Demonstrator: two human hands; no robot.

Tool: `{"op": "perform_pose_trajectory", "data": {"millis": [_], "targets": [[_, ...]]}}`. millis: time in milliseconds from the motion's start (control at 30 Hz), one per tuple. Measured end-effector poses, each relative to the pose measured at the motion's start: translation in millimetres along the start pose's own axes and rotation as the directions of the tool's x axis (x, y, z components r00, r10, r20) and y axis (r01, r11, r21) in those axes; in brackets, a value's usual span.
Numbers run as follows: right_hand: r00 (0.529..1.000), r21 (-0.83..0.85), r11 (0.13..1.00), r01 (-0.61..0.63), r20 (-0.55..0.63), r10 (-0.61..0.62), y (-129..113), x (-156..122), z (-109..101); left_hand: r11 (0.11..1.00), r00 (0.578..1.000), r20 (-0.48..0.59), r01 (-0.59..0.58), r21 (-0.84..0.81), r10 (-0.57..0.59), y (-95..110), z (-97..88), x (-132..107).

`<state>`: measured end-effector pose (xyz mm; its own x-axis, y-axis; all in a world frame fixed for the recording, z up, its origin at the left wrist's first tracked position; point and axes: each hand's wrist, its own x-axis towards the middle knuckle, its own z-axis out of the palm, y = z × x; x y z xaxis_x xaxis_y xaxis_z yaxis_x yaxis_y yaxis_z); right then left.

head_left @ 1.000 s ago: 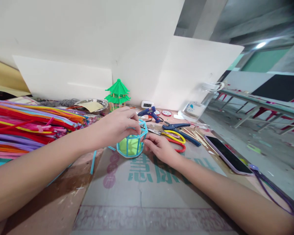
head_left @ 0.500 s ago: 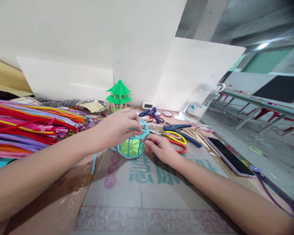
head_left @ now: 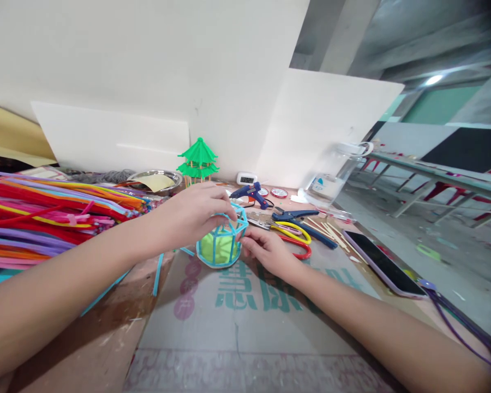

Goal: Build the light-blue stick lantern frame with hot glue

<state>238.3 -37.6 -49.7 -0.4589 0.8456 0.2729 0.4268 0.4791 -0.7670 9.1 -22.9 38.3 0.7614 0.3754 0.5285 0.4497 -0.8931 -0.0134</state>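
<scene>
A small cage of light-blue pipe cleaners with a lime-green core stands on the cardboard sheet in the middle of the table. My left hand reaches over from the left and pinches the cage's top rim with closed fingers. My right hand rests on the table at the cage's right side, its fingertips pinching a blue strand at the rim. Two loose blue pipe cleaners lie on the table just left of the cage.
A large pile of coloured pipe cleaners fills the left. Behind the cage stand a green pagoda model, a metal dish, a blue glue gun, pliers and scissors. A phone and a clear jar are at right.
The view shifted slightly. Both hands kept their grip on the blue cage and the fingers shifted only a little along its rim.
</scene>
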Motion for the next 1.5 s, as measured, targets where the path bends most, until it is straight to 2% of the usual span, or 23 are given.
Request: {"op": "perform_pose_trajectory", "data": {"millis": [133, 333, 567, 767, 1067, 1200, 1333, 1500], "targets": [[1.0, 0.005, 1.0, 0.002, 0.007, -0.002, 0.9, 0.1, 0.0, 1.0, 1.0, 0.008, -0.028, 0.005, 0.028, 0.9, -5.4, -0.2], [1.0, -0.016, 1.0, 0.013, 0.007, -0.013, 2.2, 0.7, -0.5, 0.992, 0.994, 0.024, -0.108, 0.061, 0.106, -1.2, -1.4, -1.8], [1.0, -0.005, 1.0, 0.008, 0.002, -0.008, 3.6, 0.7, 0.2, 0.999, 0.999, -0.026, -0.035, 0.026, 0.036, 2.0, -0.8, 0.2], [1.0, 0.0, 1.0, 0.017, -0.004, -0.017, -0.3, 1.0, 1.3, 0.995, 0.998, 0.011, -0.056, 0.078, 0.055, 2.0, 2.4, 0.7], [0.999, -0.019, 0.999, 0.034, -0.018, -0.035, 1.0, 1.1, 1.2, 0.997, 0.999, -0.002, -0.038, 0.063, 0.038, 3.8, 5.6, 0.6], [1.0, -0.004, 1.0, 0.026, -0.009, -0.026, -0.3, 0.8, 0.8, 1.0, 1.0, -0.022, -0.013, 0.024, 0.013, 4.7, 2.5, -2.3], [1.0, 0.003, 1.0, 0.029, -0.004, -0.029, 0.2, 0.8, 1.3, 1.0, 1.0, 0.002, 0.027, -0.002, -0.027, 8.0, -3.6, -4.2], [0.999, -0.006, 0.999, 0.047, -0.015, -0.047, 1.5, 1.0, 1.1, 0.999, 0.999, 0.035, 0.008, -0.032, -0.007, 14.7, -6.8, -3.2]]}}
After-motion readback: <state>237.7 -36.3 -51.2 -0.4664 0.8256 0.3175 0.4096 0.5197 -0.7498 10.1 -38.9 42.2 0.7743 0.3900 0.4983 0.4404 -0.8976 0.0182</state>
